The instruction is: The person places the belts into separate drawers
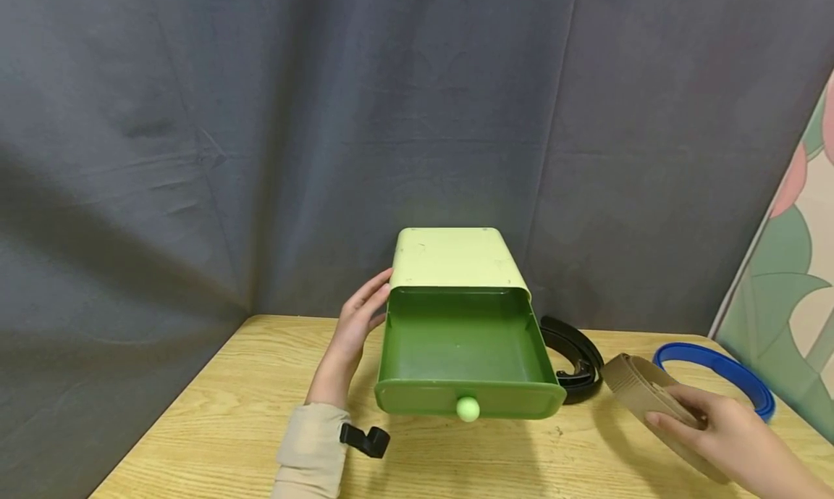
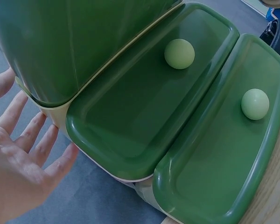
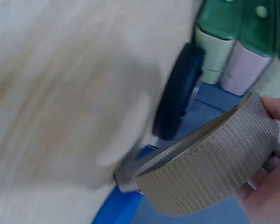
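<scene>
A drawer unit (image 1: 456, 256) with a pale green top stands at the table's middle, its green top drawer (image 1: 469, 401) pulled out, with nothing inside it. My left hand (image 1: 352, 329) has its fingers spread and rests its fingertips along the unit's left side. Two closed drawers with round pale knobs (image 2: 179, 53) lie below the open one in the left wrist view. At the right, my right hand (image 1: 730, 426) grips a coiled tan webbing belt (image 3: 210, 163), thumb on one face, and holds it above the table beside the drawer.
A coiled black belt (image 1: 589, 354) with a metal buckle lies just right of the unit. Farther right is a coiled blue belt (image 1: 743, 376). Grey cloth (image 1: 417, 108) hangs behind the wooden table (image 1: 215, 412), and a floral panel (image 1: 782, 267) borders the right side.
</scene>
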The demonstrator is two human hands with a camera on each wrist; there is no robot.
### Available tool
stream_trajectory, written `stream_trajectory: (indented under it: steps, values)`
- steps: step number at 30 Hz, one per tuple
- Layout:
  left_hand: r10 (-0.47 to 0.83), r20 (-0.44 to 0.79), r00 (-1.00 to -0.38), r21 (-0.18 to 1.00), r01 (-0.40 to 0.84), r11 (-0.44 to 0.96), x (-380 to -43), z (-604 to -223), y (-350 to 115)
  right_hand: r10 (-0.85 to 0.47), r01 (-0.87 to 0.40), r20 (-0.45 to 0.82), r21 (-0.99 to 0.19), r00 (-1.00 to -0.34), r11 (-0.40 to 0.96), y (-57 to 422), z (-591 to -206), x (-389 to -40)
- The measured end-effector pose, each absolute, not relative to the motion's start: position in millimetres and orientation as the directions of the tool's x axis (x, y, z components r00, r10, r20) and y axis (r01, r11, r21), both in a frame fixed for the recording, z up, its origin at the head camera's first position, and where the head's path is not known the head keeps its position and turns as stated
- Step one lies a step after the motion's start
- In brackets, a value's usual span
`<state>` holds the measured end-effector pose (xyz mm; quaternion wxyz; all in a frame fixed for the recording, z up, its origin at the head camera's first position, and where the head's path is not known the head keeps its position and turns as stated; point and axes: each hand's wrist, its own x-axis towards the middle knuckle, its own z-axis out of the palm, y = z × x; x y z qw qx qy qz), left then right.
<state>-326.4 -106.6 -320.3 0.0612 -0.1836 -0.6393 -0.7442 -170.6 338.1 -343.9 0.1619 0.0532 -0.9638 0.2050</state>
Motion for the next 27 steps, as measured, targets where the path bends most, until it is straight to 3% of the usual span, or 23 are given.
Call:
stream_trajectory:
  steps: [8,27]
  values:
    - [0.152,0.353,-0.923,0.927,0.324,-0.187,-329.3,-320.6,-104.9,0.009,-0.198,0.447,-0.413,-0.894,0.889,339.0,-319.4,-167.2]
    - [0.151,0.353,-0.923,0.928,0.325,-0.182,-330.3,-320.9,-103.3,0.09,-0.256,0.515,-0.561,-0.852,0.787,297.9,-278.7,-153.9]
